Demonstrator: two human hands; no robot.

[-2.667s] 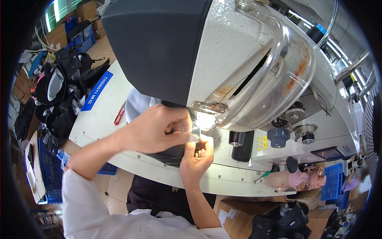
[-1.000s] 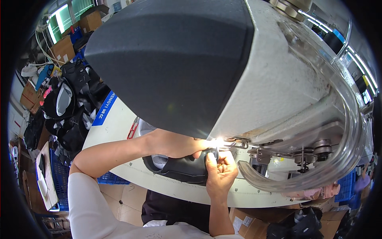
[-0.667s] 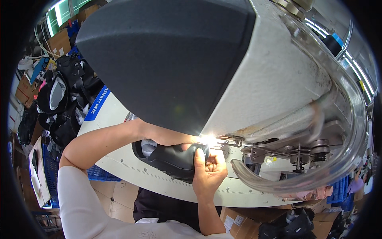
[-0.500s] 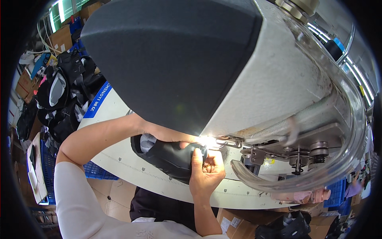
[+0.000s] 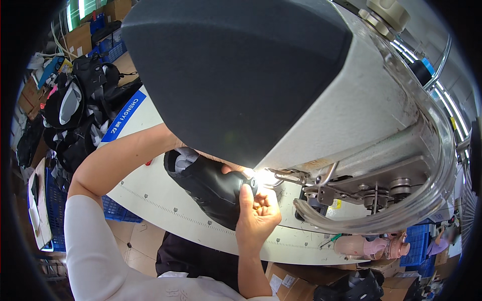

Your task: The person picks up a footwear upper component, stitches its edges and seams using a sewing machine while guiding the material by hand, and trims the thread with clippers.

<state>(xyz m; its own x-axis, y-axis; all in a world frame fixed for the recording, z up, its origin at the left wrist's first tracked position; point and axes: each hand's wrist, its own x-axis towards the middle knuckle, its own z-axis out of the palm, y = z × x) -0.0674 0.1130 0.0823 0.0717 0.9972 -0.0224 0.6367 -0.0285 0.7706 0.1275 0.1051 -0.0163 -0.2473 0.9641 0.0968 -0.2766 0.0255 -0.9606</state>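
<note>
A black shoe upper [image 5: 211,188] with a white lining lies on the white sewing table [image 5: 150,195], its end under the lit needle area of a large grey sewing machine [image 5: 301,100]. My right hand [image 5: 257,216] pinches the upper's edge right at the bright work light. My left forearm reaches in from the left; my left hand [image 5: 228,168] is mostly hidden behind the machine head, only fingertips showing on the upper's far side.
A pile of black shoe uppers [image 5: 75,115] lies at the table's left end. Blue crates [image 5: 118,215] stand below the table. A clear curved guard [image 5: 381,220] wraps the machine's needle mechanism. Pink bottles [image 5: 369,247] lie at the right.
The shoe upper has turned and slid a little further under the machine. My right hand stays pinched at the light; my left arm shifted slightly.
</note>
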